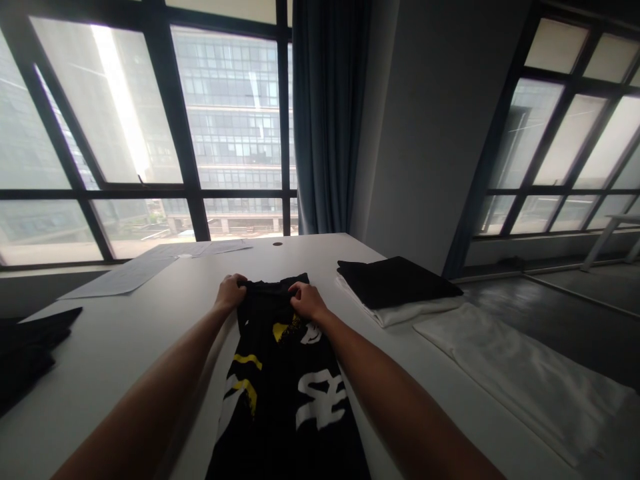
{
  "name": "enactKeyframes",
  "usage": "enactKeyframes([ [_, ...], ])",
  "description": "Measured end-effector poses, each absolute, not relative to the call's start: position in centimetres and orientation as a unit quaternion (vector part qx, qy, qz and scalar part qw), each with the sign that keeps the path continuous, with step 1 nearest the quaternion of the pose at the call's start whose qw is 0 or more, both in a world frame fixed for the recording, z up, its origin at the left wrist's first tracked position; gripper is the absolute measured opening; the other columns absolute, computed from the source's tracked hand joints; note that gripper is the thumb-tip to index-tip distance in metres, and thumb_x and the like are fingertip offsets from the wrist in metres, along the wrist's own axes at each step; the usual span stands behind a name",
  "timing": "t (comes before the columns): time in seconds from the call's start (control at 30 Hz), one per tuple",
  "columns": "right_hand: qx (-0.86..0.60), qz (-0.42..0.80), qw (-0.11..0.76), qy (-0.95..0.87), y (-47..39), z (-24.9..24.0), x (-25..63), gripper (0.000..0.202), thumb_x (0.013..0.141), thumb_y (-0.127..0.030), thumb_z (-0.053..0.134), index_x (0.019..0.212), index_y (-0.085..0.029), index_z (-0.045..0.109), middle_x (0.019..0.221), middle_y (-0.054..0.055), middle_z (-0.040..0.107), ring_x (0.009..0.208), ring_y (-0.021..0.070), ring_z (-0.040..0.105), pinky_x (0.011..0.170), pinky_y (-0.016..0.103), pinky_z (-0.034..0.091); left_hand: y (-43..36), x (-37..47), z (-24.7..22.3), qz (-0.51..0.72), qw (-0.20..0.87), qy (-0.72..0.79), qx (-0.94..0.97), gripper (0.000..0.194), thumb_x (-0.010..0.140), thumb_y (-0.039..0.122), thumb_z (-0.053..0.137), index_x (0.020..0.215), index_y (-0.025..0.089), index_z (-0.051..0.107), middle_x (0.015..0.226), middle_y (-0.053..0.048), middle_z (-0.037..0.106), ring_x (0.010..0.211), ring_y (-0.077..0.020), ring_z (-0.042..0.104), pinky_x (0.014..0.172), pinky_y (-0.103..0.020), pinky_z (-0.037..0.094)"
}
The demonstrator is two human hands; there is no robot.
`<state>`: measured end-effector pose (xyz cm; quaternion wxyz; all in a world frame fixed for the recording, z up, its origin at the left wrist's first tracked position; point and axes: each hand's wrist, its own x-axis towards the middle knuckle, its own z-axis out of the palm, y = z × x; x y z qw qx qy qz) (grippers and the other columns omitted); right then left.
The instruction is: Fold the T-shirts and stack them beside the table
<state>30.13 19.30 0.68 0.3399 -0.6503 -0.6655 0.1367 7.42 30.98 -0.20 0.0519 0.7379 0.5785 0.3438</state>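
Note:
A black garment [280, 400] with yellow and white printed marks lies lengthwise on the white table [165, 333], its near part running out of the bottom of the view. My left hand [231, 291] pinches the far left corner of the garment. At the far right edge, my right hand [306, 301] has its fingers closed on the cloth, just inside the corner. Between the two hands the dark top edge of the garment shows, slightly rumpled.
Folded black cloth [400, 280] rests on folded white cloth at the right, with a longer white cloth [520, 373] nearer. Dark cloth [35, 347] lies at the left edge. Paper sheets [125, 270] lie at the far left, before windows and a blue curtain [327, 120].

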Motion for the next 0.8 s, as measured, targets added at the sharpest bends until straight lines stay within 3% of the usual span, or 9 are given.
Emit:
enactKeyframes([
  [0.2,-0.606,0.005,0.413,-0.680,18.5,1.2,29.8,0.031,0.089,-0.021,0.047,0.115,-0.021,0.065,0.104,0.004,0.070,0.093,0.0159,0.063,0.087,0.026,0.046,29.8,8.0,0.2,0.367,0.007,0.544,0.754,0.042,0.088,0.022,0.040,0.121,0.018,0.066,0.125,-0.009,0.063,0.113,-0.0216,0.063,0.104,-0.033,0.048],
  [0.33,-0.675,0.016,0.269,-0.687,18.3,1.0,29.8,0.027,0.085,-0.020,0.050,0.099,-0.022,0.072,0.109,0.006,0.071,0.100,0.0214,0.065,0.084,0.030,0.048,29.3,8.6,-0.3,0.303,0.015,0.542,0.784,0.039,0.085,0.023,0.049,0.118,0.017,0.069,0.130,-0.010,0.065,0.118,-0.0263,0.061,0.108,-0.037,0.045],
  [0.47,-0.713,0.022,0.184,-0.676,18.0,1.5,29.5,0.025,0.082,-0.025,0.054,0.095,-0.021,0.074,0.106,0.010,0.073,0.100,0.0269,0.066,0.082,0.034,0.049,28.0,9.9,-0.8,0.247,0.009,0.532,0.810,0.043,0.091,0.036,0.046,0.127,0.020,0.065,0.150,-0.011,0.049,0.135,-0.0353,0.046,0.111,-0.050,0.038],
  [0.53,-0.730,0.009,0.176,-0.661,17.8,2.2,29.3,0.032,0.086,-0.033,0.053,0.104,-0.017,0.073,0.113,0.015,0.070,0.105,0.0303,0.065,0.085,0.038,0.049,27.0,10.6,-1.3,0.219,0.015,0.509,0.832,0.048,0.092,0.047,0.045,0.132,0.027,0.062,0.155,-0.006,0.044,0.140,-0.0334,0.040,0.113,-0.049,0.035],
  [0.63,-0.771,0.036,0.117,-0.625,17.4,3.1,28.9,0.059,0.084,-0.052,0.059,0.126,-0.011,0.064,0.132,0.023,0.058,0.116,0.0363,0.059,0.093,0.044,0.047,25.7,11.1,-2.5,0.139,0.048,0.484,0.862,0.058,0.089,0.063,0.044,0.140,0.037,0.053,0.159,0.000,0.036,0.146,-0.0323,0.030,0.116,-0.051,0.027],
  [0.7,-0.781,0.070,0.071,-0.617,17.3,3.4,28.5,0.075,0.079,-0.061,0.064,0.135,-0.011,0.057,0.141,0.025,0.050,0.125,0.0387,0.052,0.098,0.046,0.045,25.2,11.1,-3.3,0.099,0.064,0.486,0.866,0.065,0.089,0.068,0.039,0.146,0.038,0.044,0.162,-0.001,0.030,0.149,-0.0349,0.023,0.116,-0.057,0.022],
  [0.8,-0.761,0.079,0.056,-0.642,17.3,3.3,28.0,0.081,0.080,-0.066,0.061,0.136,-0.009,0.055,0.145,0.026,0.044,0.133,0.0396,0.043,0.104,0.047,0.040,25.4,11.0,-3.9,0.094,0.066,0.497,0.860,0.068,0.089,0.069,0.036,0.149,0.037,0.040,0.163,-0.002,0.027,0.150,-0.0367,0.018,0.115,-0.060,0.019],
])
